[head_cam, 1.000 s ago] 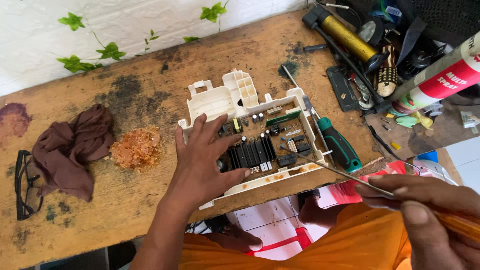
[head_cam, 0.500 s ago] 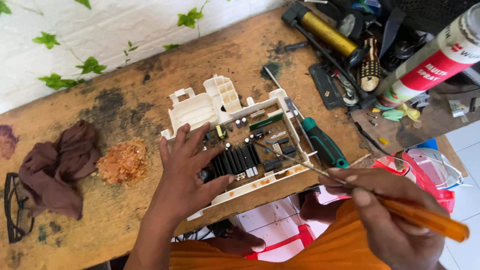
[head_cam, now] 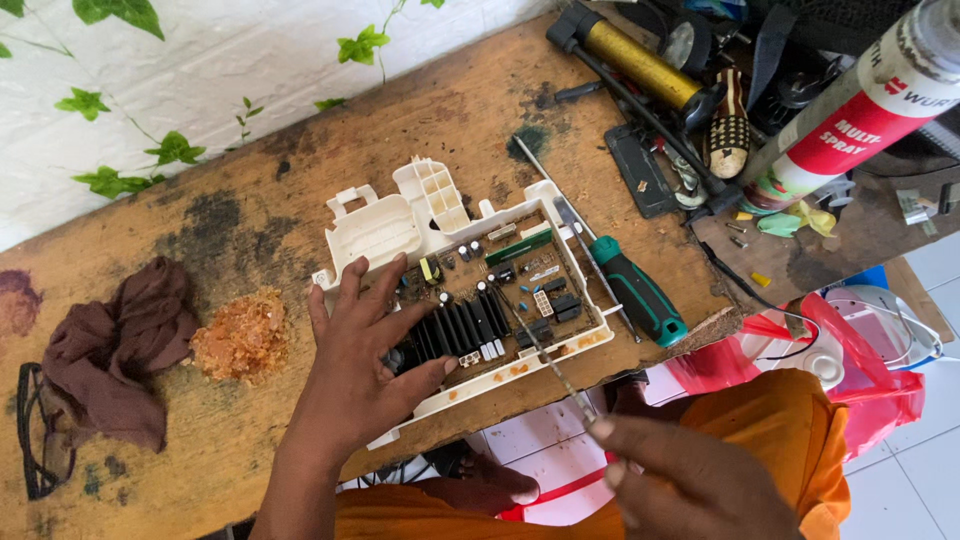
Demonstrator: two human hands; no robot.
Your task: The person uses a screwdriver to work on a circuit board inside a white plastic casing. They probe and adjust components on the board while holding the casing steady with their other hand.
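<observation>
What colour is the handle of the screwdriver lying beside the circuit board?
Teal green screwdriver handle with black trim, head view.

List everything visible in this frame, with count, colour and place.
circuit board: 1, dark with black fins, in the white tray, bench centre
tray: 1, white plastic, bench centre
screwdriver: 1, green and black handle, right of the tray
thin tool: 1, metal shaft, tip over the board
cloth: 1, brown, bench left
glasses: 1, black, far left edge
crumbly pile: 1, orange, left of the tray
spray can: 1, white and red, top right
pump: 1, yellow and black, top
bench: 1, worn wood
left hand: flat on the board's left end
right hand: holds the thin tool
</observation>
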